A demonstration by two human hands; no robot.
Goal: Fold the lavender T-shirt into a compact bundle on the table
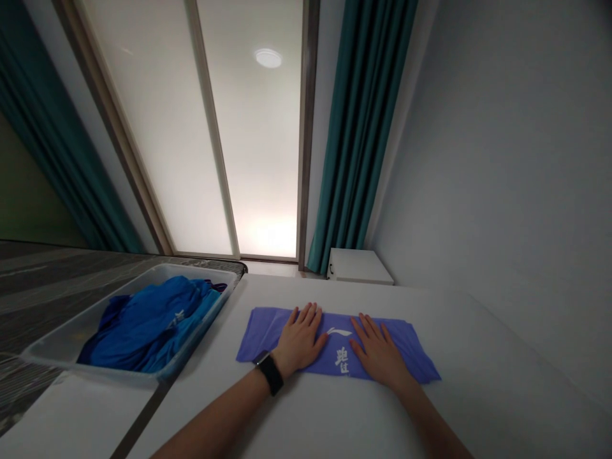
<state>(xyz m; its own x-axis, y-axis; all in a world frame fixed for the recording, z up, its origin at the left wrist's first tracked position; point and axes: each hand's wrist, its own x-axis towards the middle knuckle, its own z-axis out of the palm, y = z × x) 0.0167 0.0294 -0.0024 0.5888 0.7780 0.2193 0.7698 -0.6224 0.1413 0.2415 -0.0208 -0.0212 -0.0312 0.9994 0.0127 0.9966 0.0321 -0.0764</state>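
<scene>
A purple shirt [342, 324] with white printed lettering and a curved logo lies folded into a wide flat strip on the white table [306, 414]. My left hand [300, 338] rests flat on its left half, fingers stretched out, a black watch on that wrist. On the right half my right hand [377, 350] lies palm down with its fingers spread. The logo and lettering show between the two hands. Neither hand grips the cloth.
To the left stands a clear plastic bin [52, 347] holding crumpled blue clothes [153, 325]. A dark striped surface [29, 280] extends beyond it. Behind the table are a small white cabinet [361, 266], a teal curtain [366, 127] and frosted sliding doors [258, 146]. A grey wall [516, 159] rises on the right.
</scene>
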